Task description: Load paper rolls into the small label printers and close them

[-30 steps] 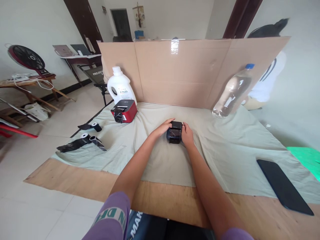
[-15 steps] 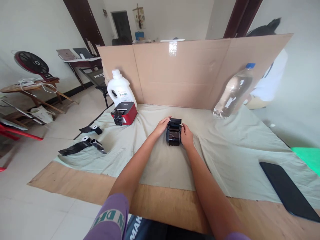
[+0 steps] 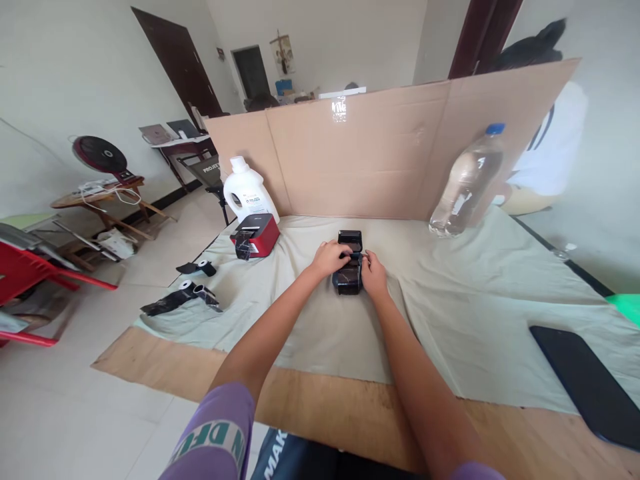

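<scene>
A small black label printer (image 3: 349,270) sits on the pale green cloth (image 3: 450,300) in the middle of the table, its lid (image 3: 350,239) tipped open toward the back. My left hand (image 3: 330,257) reaches over the printer's left side, fingers curled onto its open top. On the printer's right side, my right hand (image 3: 373,273) grips the body with bent fingers. What lies inside the printer is hidden by my fingers.
A red printer (image 3: 256,235) and a white jug (image 3: 249,193) stand at the back left. Black rolls (image 3: 199,268) and loose black strips (image 3: 180,298) lie near the cloth's left edge. A water bottle (image 3: 467,183) leans at the back right, a black phone (image 3: 590,383) lies front right. A cardboard wall (image 3: 375,147) closes the back; a person stands behind it.
The printer's lid has swung open toward the back. My left hand has moved from its side onto the open top. The view has shifted slightly.
</scene>
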`<state>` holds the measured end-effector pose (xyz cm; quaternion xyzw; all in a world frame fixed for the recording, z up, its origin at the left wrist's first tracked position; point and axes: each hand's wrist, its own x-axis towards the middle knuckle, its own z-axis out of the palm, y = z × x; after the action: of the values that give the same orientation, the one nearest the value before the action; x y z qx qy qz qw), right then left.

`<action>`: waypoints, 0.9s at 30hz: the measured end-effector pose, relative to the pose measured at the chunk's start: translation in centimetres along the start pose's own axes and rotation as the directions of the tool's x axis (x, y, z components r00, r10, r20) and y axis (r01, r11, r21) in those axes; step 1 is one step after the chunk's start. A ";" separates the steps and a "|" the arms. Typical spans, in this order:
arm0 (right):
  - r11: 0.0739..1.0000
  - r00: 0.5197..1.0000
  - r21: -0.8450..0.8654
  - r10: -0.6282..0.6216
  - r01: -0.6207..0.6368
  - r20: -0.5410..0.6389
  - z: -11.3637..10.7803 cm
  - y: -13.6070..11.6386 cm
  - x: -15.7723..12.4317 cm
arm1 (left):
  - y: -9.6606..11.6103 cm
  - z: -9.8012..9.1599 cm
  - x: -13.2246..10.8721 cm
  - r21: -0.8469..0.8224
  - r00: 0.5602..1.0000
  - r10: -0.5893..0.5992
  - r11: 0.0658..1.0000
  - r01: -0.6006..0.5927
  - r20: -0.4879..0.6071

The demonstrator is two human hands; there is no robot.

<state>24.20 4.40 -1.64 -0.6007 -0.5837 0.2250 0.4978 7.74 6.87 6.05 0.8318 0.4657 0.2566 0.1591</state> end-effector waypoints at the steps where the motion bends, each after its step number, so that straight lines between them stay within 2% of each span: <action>1: 1.000 1.000 -0.004 0.003 -0.003 0.002 0.0 0.0 0.0 | 0.0 -0.2 0.6 0.027 0.992 0.023 0.999 -0.027 0.122; 3: 1.000 1.000 -0.013 0.007 -0.007 0.007 0.0 -0.1 0.1 | 0.1 -0.6 2.0 0.042 0.945 0.066 0.996 -0.084 0.322; 5: 1.000 1.000 -0.021 0.014 -0.014 0.009 -0.1 -0.1 0.1 | 0.5 -1.0 3.4 0.052 0.896 0.071 0.993 -0.104 0.438; 7: 1.000 1.000 -0.022 0.019 -0.019 0.008 -0.1 -0.1 0.1 | 1.3 -1.3 4.5 0.086 0.887 0.039 0.992 -0.088 0.460; 9: 1.000 1.000 -0.018 0.016 -0.015 0.004 -0.1 0.0 0.2 | 2.2 -1.9 4.8 0.113 0.898 0.030 0.990 -0.088 0.438; 11: 1.000 1.000 -0.008 -0.002 0.002 -0.002 -0.1 0.1 0.3 | 2.7 -2.8 4.2 0.101 0.935 0.054 0.990 -0.095 0.350; 12: 1.000 1.000 -0.001 -0.011 0.011 -0.004 -0.1 0.3 0.4 | 2.7 -3.3 3.4 0.074 0.962 0.068 0.993 -0.091 0.263; 14: 1.000 1.000 0.016 -0.023 0.023 0.001 -0.1 0.5 0.5 | 2.1 -4.6 0.9 -0.004 0.999 0.048 0.999 -0.048 0.012; 15: 1.000 1.000 0.020 -0.022 0.022 0.002 0.0 0.6 0.5 | 1.4 -5.3 -0.8 -0.041 0.992 -0.003 0.999 -0.002 -0.130; 16: 1.000 1.000 0.019 -0.018 0.018 0.001 0.0 0.7 0.6 | 0.4 -6.0 -2.8 -0.069 0.963 -0.073 0.996 0.057 -0.259; 18: 1.000 1.000 0.007 -0.007 0.007 -0.006 0.1 0.8 0.7 | -2.1 -7.4 -7.1 -0.092 0.854 -0.245 0.969 0.228 -0.459; 21: 1.000 1.000 -0.019 0.001 -0.001 -0.020 0.3 0.8 0.7 | -6.4 -9.7 -13.6 -0.063 0.683 -0.444 0.860 0.506 -0.580; 22: 1.000 1.000 -0.024 0.002 -0.003 -0.024 0.3 0.8 0.6 | -7.8 -10.4 -15.3 -0.036 0.650 -0.488 0.815 0.579 -0.583; 24: 1.000 0.999 -0.031 0.001 -0.002 -0.036 0.3 0.8 0.6 | -10.0 -11.6 -17.9 0.045 0.612 -0.563 0.714 0.698 -0.555; 27: 0.999 0.999 -0.033 0.005 -0.007 -0.049 0.3 0.8 0.7 | -11.8 -12.6 -19.8 0.163 0.601 -0.638 0.608 0.777 -0.481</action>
<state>24.44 5.25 -2.22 -0.6159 -0.5732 0.2020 0.5013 -16.30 -3.75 4.94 0.5207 0.8207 0.2350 0.0035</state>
